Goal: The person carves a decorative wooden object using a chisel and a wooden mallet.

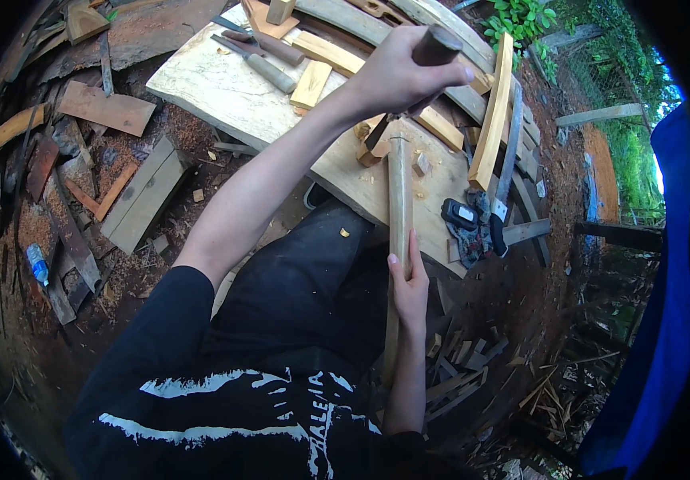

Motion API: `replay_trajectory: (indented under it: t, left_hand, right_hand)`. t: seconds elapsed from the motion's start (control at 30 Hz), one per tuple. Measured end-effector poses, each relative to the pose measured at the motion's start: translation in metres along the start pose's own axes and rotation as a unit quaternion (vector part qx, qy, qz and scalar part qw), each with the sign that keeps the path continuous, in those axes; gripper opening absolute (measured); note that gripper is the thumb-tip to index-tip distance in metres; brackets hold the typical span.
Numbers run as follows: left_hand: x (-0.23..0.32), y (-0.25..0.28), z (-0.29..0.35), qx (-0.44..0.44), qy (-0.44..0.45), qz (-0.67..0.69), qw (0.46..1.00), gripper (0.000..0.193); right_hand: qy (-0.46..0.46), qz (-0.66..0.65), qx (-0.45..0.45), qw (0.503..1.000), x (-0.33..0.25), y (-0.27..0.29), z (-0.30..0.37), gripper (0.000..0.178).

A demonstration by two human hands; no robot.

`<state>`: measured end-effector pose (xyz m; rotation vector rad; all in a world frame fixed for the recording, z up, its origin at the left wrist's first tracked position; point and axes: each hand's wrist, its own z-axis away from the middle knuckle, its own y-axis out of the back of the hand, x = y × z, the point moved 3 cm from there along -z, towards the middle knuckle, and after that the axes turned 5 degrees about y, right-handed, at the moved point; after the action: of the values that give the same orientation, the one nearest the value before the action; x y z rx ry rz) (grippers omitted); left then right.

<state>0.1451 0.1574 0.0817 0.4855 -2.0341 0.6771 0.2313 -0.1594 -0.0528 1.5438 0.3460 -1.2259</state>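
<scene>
My left hand [413, 76] is raised over the workbench [225, 88], its fingers wrapped round the dark rounded handle of a chisel [438, 46]. A narrow dark blade shows below that fist, beside a small wood block [372, 152]; the hand hides where blade and handle join. My right hand [410, 282] grips a long pale wooden shaft [400, 192] from its right side, thumb on top. The shaft's far end lies on the bench next to the blade, and its near end runs down past my right forearm. Shavings and a small offcut [422, 165] lie beside the shaft.
Chisels [271, 74] and wood pieces [311, 85] lie on the bench's far left. A curved plank [493, 120], a handsaw [513, 152] and a cloth [473, 240] bearing a small black-and-grey device [460, 214] are at right. Boards [149, 192], scraps and a bottle [37, 264] litter the ground.
</scene>
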Motion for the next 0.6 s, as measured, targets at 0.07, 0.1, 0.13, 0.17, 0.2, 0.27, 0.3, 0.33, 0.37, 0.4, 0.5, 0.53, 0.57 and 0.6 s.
replay_trajectory:
  t: [0.07,0.1,0.13,0.17,0.2,0.27,0.3,0.33,0.37,0.4,0.5,0.53,0.57,0.6]
  left_hand:
    - [0.001,-0.002,-0.003,-0.014,0.009,0.001,1.0,0.03]
    - [0.001,-0.003,-0.004,-0.019,0.016,0.002,1.0,0.03]
    - [0.001,-0.004,-0.005,-0.024,0.022,0.004,0.999,0.029]
    - [0.001,-0.004,-0.006,-0.023,0.022,0.004,0.999,0.029]
    - [0.002,-0.004,-0.007,-0.028,0.029,0.003,0.999,0.028]
    - [0.001,-0.005,-0.008,-0.031,0.036,0.001,0.999,0.027]
    - [0.001,-0.005,-0.009,-0.03,0.036,-0.007,0.999,0.027]
    - [-0.001,-0.006,-0.01,-0.03,0.037,-0.015,0.999,0.026]
    - [-0.002,-0.006,-0.011,-0.03,0.036,-0.014,0.999,0.026]
    - [-0.003,-0.006,-0.012,-0.033,0.03,-0.026,0.999,0.026]
    - [-0.014,-0.004,-0.018,-0.036,0.005,-0.032,0.999,0.027]
    - [-0.012,-0.005,-0.018,-0.04,-0.012,-0.023,0.999,0.028]
    - [-0.011,-0.005,-0.018,-0.038,-0.012,-0.022,0.999,0.028]
    - [-0.011,-0.006,-0.018,-0.046,0.013,-0.018,0.999,0.028]
  right_hand:
    - [-0.026,0.0,-0.004,1.0,-0.001,0.003,0.003,0.067]
    - [-0.016,0.0,0.003,1.0,-0.001,0.005,0.004,0.066]
    - [-0.006,0.001,0.011,1.0,-0.002,0.007,0.005,0.066]
    - [-0.006,0.002,0.011,1.0,-0.003,0.009,0.005,0.066]
    - [-0.013,0.004,0.008,1.0,-0.004,0.012,0.005,0.066]
    - [-0.02,0.007,0.005,1.0,-0.007,0.015,0.006,0.066]
    - [-0.023,0.008,0.007,1.0,-0.009,0.016,0.005,0.066]
    - [-0.025,0.009,0.01,1.0,-0.009,0.017,0.005,0.066]
    - [-0.025,0.011,0.01,1.0,-0.009,0.018,0.005,0.066]
    - [-0.018,0.009,0.015,1.0,-0.01,0.017,0.004,0.067]
    - [-0.006,0.008,0.013,1.0,-0.014,0.015,0.002,0.067]
    - [-0.005,0.008,0.011,1.0,-0.016,0.014,0.001,0.067]
    - [-0.006,0.009,0.01,1.0,-0.017,0.013,0.001,0.067]
    - [-0.014,0.012,0.01,1.0,-0.019,0.013,0.002,0.067]
